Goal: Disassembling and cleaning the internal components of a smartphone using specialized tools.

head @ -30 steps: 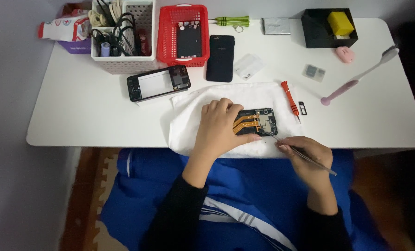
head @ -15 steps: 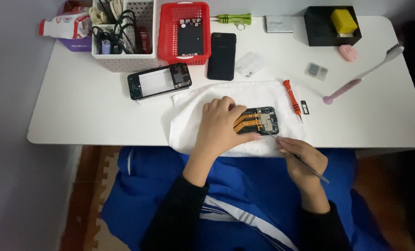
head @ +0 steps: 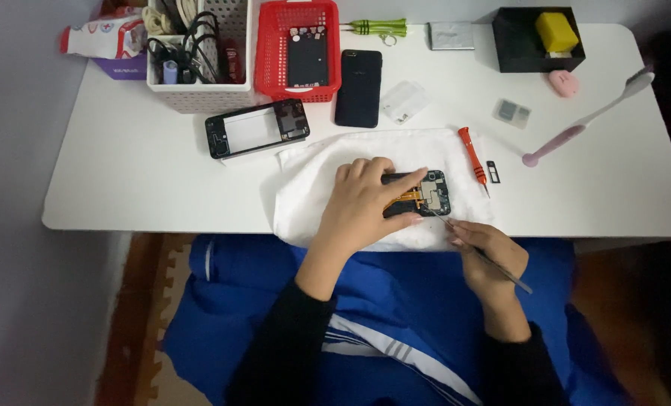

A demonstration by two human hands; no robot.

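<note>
White counter (head: 125, 180) spans the whole scene, and on its near middle lies a white cloth (head: 313, 180). On that cloth rests an opened phone body (head: 426, 194), its circuit board and orange flex cables facing up. Pressing down on the left part of it is the left hand (head: 362, 207), fingers spread flat, with the forefinger stretched along its far edge and the thumb along its near edge, so the phone body is pinned between them rather than lifted. Near and to the right, at the counter's near edge, the right hand (head: 489, 252) is closed in a pen-like grip around a thin metal tool (head: 478, 252), whose tip touches the near right corner of the phone body. Far left stand a white basket (head: 200, 94) of cables and a red basket (head: 298, 49) holding a dark phone part. Just near the red basket lies a phone frame (head: 256, 128) with a pale middle, and to its right a black phone (head: 359, 88) lies flat. A black box (head: 538, 45) with a yellow block sits far right. A pink toothbrush (head: 587, 116) lies aslant on the right. An orange-handled screwdriver (head: 472, 154) rests at the cloth's right edge, just beside the phone body.
</note>
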